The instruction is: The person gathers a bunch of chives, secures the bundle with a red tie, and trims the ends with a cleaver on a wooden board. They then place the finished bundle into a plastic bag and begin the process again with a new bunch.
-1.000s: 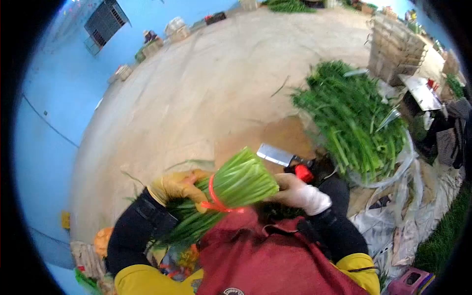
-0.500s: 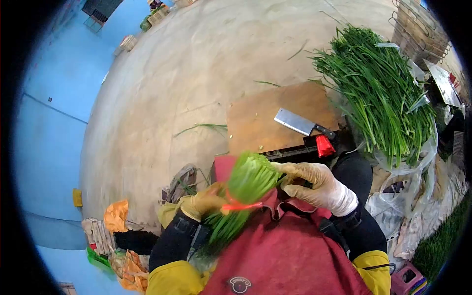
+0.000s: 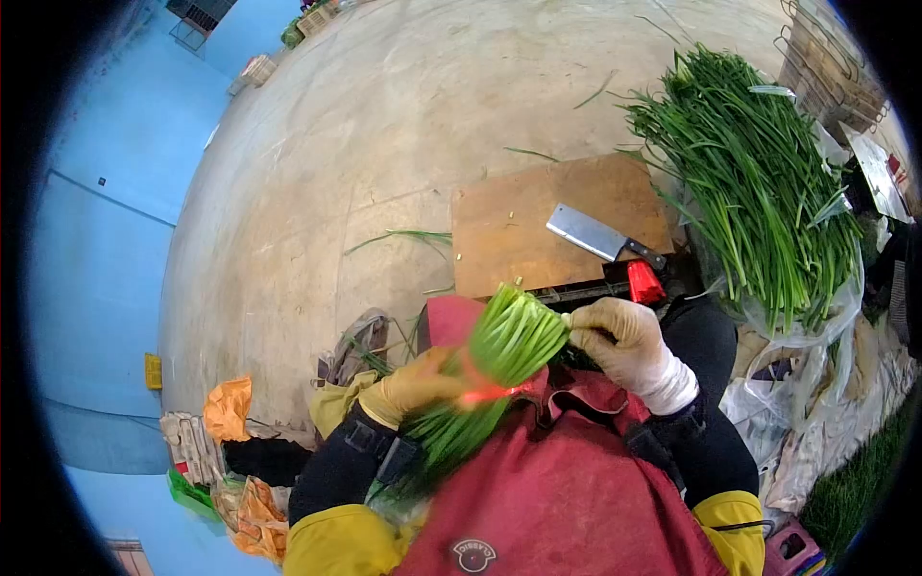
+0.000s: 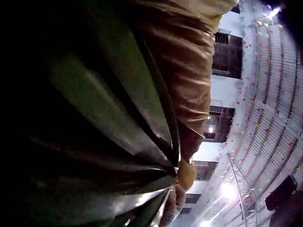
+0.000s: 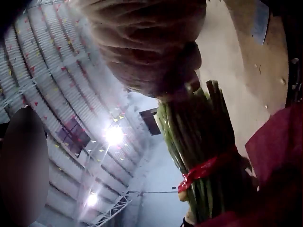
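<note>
My gloved left hand (image 3: 418,389) grips a bunch of garlic chives (image 3: 519,336) in front of the apron, close to the red tie (image 3: 487,393) round it. The pale cut ends point up and away; the dark leaves trail down behind the left wrist. With curled fingers, my gloved right hand (image 3: 624,346) pinches a pale stalk end at the bunch's right edge. In the right wrist view its fingers meet the tops of the stalks (image 5: 194,127), above the red tie (image 5: 208,169). Dark leaves (image 4: 104,104) fill much of the left wrist view.
A cleaver (image 3: 586,230) lies on a brown board (image 3: 509,221) ahead, near a red object (image 3: 644,282). To the right, a big heap of loose garlic chives (image 3: 759,182) rests on clear plastic (image 3: 816,317). Orange bags (image 3: 228,408) lie at the left.
The head view has tipped downward, showing more of the board. My right hand has gone from extended fingers at the cut ends to a pinch there. My left hand keeps hold of the bunch.
</note>
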Action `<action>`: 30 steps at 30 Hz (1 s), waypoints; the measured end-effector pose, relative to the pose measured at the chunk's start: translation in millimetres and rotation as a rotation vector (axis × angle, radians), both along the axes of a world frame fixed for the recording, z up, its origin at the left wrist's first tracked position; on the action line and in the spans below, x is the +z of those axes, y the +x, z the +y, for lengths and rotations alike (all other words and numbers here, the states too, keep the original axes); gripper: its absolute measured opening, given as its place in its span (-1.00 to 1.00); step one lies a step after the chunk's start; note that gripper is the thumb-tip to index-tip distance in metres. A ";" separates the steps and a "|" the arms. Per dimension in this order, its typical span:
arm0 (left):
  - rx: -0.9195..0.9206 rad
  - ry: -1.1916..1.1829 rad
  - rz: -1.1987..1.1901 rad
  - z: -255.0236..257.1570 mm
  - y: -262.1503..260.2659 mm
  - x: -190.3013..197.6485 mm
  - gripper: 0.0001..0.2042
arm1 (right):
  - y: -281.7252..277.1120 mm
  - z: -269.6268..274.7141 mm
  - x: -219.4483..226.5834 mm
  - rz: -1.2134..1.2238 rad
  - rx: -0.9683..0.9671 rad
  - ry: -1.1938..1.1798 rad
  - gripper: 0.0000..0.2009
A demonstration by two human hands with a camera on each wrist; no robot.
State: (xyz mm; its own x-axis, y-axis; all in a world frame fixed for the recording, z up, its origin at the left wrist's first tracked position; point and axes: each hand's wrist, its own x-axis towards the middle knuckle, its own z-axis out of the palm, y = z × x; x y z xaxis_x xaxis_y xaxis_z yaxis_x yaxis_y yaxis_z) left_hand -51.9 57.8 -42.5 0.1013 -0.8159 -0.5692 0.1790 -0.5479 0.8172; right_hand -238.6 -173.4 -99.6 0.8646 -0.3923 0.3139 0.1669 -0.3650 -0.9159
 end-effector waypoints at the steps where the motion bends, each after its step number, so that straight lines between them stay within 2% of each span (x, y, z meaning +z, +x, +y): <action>1: 0.035 0.001 0.043 -2.1 -2.3 0.9 -0.40 | 2.3 -4.3 1.4 -0.020 -0.042 0.025 -0.89; 3: 0.105 0.002 0.131 -7.7 -8.4 7.2 -0.42 | 2.7 -13.0 -8.3 0.094 -0.189 0.179 -0.91; 4: 0.096 0.005 0.102 -10.0 -8.9 8.5 -0.43 | 1.3 -16.5 -10.2 0.124 -0.187 0.326 -0.90; 7: 0.056 0.050 0.009 -13.7 -10.2 8.1 -0.45 | 3.2 -21.6 -2.5 0.008 -0.078 0.167 -0.87; 9: 0.010 0.104 -0.073 -17.4 -10.2 7.0 -0.43 | 4.9 -20.5 14.4 0.030 0.007 0.016 -0.71; 11: 0.037 0.128 -0.083 -21.9 -13.6 14.5 -0.46 | 6.5 -18.5 13.7 0.059 0.058 -0.163 -0.64; 12: 0.052 0.141 -0.088 -22.9 -14.9 16.9 -0.48 | 7.7 -17.5 6.6 0.074 0.110 -0.155 -0.63; 15: 0.061 0.146 -0.077 -19.0 -12.9 8.1 -0.50 | 6.5 -17.3 -7.6 0.066 0.123 -0.062 -0.63; 21: 0.034 0.066 -0.122 -21.7 -11.8 7.9 -0.58 | 6.7 -19.6 -23.7 -0.019 0.163 0.133 -0.69; 24: 0.057 0.103 -0.101 -25.8 -13.3 13.6 -0.57 | 6.0 -18.5 -26.1 -0.028 0.172 0.248 -0.73; 27: -0.060 0.179 -0.368 -27.7 -9.9 19.5 -0.51 | 4.9 -19.8 -22.6 -0.002 0.187 0.293 -0.77; 30: -0.145 0.099 -0.692 -24.4 -12.0 13.1 -0.42 | 2.6 -26.4 -25.0 0.044 0.230 0.378 -0.81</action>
State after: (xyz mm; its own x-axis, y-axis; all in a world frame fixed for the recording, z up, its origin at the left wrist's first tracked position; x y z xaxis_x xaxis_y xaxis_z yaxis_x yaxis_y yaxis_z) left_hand -63.9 33.4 -29.4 0.3600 -0.7967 -0.4855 -0.4433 -0.6039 0.6624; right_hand -236.0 -199.8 -124.6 0.9521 -0.2687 0.1464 0.1626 0.0392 -0.9859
